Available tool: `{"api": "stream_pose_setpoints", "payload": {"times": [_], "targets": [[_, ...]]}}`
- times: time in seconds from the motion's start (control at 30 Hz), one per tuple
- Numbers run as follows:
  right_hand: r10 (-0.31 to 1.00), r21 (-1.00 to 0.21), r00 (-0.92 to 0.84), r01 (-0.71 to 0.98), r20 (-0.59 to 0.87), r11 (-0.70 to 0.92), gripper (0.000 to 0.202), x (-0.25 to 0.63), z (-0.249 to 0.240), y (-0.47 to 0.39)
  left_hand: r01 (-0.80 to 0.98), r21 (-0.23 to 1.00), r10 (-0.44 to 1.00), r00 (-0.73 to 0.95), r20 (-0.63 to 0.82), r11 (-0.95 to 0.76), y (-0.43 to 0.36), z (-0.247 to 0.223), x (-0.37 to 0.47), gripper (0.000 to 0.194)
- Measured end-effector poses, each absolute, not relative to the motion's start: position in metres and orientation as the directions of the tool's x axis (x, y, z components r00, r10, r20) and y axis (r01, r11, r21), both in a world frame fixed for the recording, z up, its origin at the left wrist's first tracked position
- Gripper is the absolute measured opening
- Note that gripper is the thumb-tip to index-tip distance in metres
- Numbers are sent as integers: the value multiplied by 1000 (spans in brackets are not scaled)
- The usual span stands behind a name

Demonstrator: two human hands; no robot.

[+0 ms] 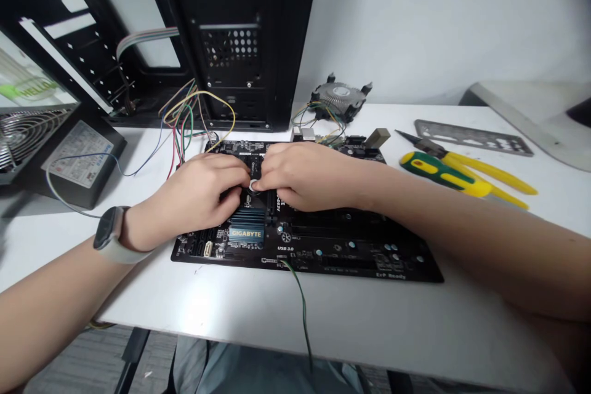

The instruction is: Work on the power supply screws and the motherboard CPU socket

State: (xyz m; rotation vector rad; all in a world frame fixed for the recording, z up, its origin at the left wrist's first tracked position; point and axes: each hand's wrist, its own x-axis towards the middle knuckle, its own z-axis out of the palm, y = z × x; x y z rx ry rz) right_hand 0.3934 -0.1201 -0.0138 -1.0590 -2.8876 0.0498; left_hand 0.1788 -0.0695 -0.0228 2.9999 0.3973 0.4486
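Note:
A black motherboard (332,240) lies flat on the white table. My left hand (210,188), wearing a watch on its wrist, reaches over the board's left part with its fingers curled and bunched. From the right my right hand (307,173) meets it, fingers folded in. One right fingertip presses at a small round silver coin cell battery (252,185), and the left fingertips are right beside it. Whatever lies under the left fingertips is hidden. Just below sits a blue heatsink (247,234) marked GIGABYTE.
Behind the board stands a black computer case (240,98) with loose coloured wires. A power supply (74,160) sits at left. Behind is a CPU cooler (341,98). Pliers (484,170), a green-yellow screwdriver (438,175) and a metal I/O shield (475,136) lie at right. A green wire (302,305) hangs over the front edge.

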Motion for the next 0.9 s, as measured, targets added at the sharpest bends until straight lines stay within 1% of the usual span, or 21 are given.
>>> {"api": "stream_pose_setpoints", "payload": {"times": [0.1,0.23,0.43,0.6,0.7,0.83,0.9], "targets": [[647,-53,-761,645,53,763,39,393,-14,-120,243,66,252,932,262,-968,-71,-21,178,26],[637,-51,-768,635,67,771,36,394,-14,-120,238,-6,232,952,201,-971,-71,-18,176,28],[655,-76,-755,651,33,755,33,393,-12,-120,226,-111,214,971,108,-968,-70,-14,175,28],[641,-49,-767,639,36,767,29,392,-11,-121,251,-202,242,968,69,-947,-72,-12,176,24],[649,-31,-761,648,18,761,28,391,-12,-120,255,-209,249,967,54,-944,-73,-12,177,24],[641,-17,-767,641,26,768,27,389,-13,-120,246,-165,238,969,67,-955,-72,-11,176,25],[649,-9,-761,649,4,761,26,387,-12,-121,248,-146,242,968,58,-958,-72,-11,177,26]]}}
